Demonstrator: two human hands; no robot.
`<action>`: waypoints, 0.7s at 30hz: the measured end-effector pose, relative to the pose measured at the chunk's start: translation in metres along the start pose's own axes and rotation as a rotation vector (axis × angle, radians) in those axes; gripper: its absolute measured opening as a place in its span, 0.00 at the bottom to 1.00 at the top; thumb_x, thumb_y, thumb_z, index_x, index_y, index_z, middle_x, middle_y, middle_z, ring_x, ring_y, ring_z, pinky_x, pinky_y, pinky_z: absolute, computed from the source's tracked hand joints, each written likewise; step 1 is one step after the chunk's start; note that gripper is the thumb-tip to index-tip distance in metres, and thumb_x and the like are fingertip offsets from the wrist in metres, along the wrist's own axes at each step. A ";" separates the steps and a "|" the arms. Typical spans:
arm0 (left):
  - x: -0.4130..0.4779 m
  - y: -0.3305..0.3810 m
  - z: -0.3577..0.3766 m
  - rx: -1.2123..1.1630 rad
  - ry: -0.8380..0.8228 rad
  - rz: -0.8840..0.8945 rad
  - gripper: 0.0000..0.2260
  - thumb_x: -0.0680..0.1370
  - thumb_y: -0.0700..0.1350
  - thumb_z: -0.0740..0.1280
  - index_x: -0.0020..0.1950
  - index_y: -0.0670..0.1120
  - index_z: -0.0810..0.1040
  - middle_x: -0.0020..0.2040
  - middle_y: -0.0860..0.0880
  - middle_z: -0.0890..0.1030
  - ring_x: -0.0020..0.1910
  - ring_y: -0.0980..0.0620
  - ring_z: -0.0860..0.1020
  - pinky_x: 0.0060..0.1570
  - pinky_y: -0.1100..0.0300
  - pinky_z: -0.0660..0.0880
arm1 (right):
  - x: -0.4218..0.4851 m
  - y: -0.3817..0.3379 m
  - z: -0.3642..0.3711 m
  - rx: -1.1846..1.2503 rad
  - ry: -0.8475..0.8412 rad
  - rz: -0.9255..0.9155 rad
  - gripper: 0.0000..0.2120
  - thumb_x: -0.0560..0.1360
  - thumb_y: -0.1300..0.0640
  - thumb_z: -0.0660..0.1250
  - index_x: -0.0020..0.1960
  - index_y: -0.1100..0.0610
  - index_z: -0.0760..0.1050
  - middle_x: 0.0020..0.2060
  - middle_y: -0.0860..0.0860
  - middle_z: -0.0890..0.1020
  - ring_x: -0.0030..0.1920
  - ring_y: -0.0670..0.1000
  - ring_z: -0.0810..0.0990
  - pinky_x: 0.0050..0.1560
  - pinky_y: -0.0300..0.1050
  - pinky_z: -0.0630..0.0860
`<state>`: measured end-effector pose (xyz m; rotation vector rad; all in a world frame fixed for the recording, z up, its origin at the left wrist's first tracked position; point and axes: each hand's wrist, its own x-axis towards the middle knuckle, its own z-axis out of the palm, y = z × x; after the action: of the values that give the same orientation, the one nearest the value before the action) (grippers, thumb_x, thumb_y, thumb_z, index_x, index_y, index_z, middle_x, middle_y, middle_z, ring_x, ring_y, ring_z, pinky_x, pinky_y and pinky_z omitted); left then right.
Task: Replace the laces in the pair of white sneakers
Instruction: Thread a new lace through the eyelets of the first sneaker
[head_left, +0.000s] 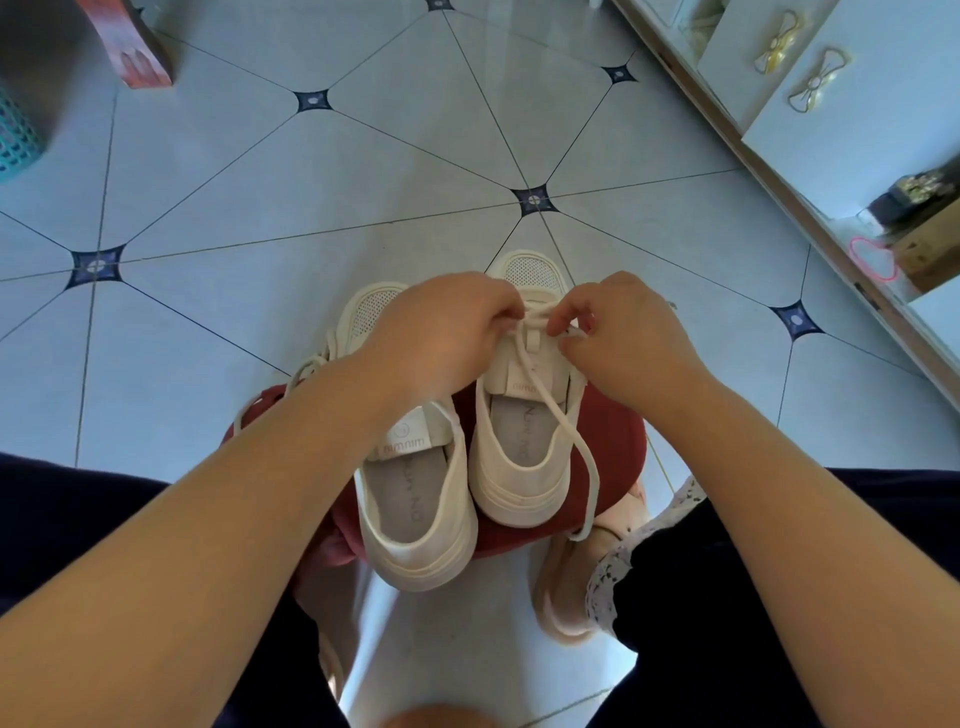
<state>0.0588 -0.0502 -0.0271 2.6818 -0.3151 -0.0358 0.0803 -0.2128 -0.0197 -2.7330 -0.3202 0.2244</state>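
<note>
Two white sneakers stand side by side on a red stool (613, 431), heels toward me. The left sneaker (415, 519) sits nearer me; its loose lace (291, 384) trails off to the left. Over the laced front of the right sneaker (519, 467), my left hand (441, 332) and my right hand (628, 338) each pinch the white lace (540, 314) with curled fingers. One long free end of that lace (582, 457) hangs across the shoe's opening and down past its right side. My hands hide most of the eyelets.
Pale tiled floor (363, 182) spreads ahead. A white cabinet (831, 104) with bow-shaped handles runs along the right. A teal basket (15, 140) and an orange box (135, 47) sit at the top left. My knees in dark trousers flank the stool.
</note>
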 end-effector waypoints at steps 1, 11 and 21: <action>0.000 -0.001 0.001 -0.007 -0.010 0.001 0.12 0.79 0.43 0.58 0.58 0.50 0.78 0.55 0.48 0.79 0.55 0.47 0.75 0.54 0.50 0.71 | -0.001 0.000 0.001 -0.006 0.014 0.006 0.05 0.73 0.57 0.66 0.45 0.47 0.78 0.49 0.51 0.71 0.43 0.50 0.73 0.38 0.40 0.65; 0.001 0.000 0.008 -0.016 0.000 0.023 0.13 0.77 0.40 0.59 0.57 0.48 0.79 0.54 0.46 0.79 0.53 0.45 0.76 0.53 0.49 0.72 | -0.005 -0.021 0.017 -0.331 0.138 0.002 0.18 0.71 0.39 0.65 0.49 0.52 0.80 0.52 0.52 0.68 0.54 0.54 0.69 0.49 0.50 0.65; 0.000 -0.002 0.009 0.006 -0.031 0.006 0.12 0.77 0.38 0.58 0.56 0.48 0.77 0.53 0.45 0.76 0.52 0.45 0.75 0.50 0.48 0.72 | -0.007 -0.029 0.024 -0.487 0.095 -0.047 0.12 0.75 0.53 0.63 0.55 0.57 0.77 0.60 0.56 0.69 0.59 0.57 0.68 0.59 0.51 0.63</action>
<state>0.0581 -0.0526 -0.0360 2.6887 -0.3332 -0.0752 0.0627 -0.1796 -0.0298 -3.1951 -0.4631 0.0000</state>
